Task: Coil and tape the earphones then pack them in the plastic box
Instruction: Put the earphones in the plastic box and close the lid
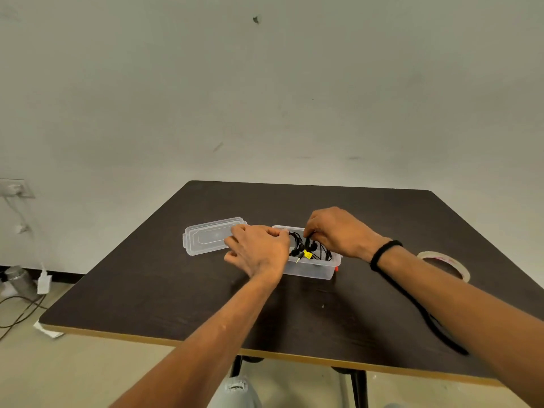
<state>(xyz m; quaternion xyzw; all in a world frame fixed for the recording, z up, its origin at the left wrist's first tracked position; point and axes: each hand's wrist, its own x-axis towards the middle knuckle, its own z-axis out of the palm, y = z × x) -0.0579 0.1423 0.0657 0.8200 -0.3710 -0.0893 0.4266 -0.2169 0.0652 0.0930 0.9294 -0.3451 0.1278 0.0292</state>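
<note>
Evidently the packing step is under way: the black earphones (306, 248), a loose coil with a yellow tag, sit inside the clear plastic box (312, 267) mid-surface. The right hand (338, 231) pinches the cable with curled fingers; the left hand (259, 248) steadies the box's end, fingers loosely bent. Next probably comes tucking stray loops, then fetching the lid (210, 235) just beside.

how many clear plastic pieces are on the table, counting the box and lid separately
2. The open plastic box sits mid-table holding the black earphones, between both hands. Its lid lies flat just left of it, partly under the left hand. Nothing else clear shows.
</note>
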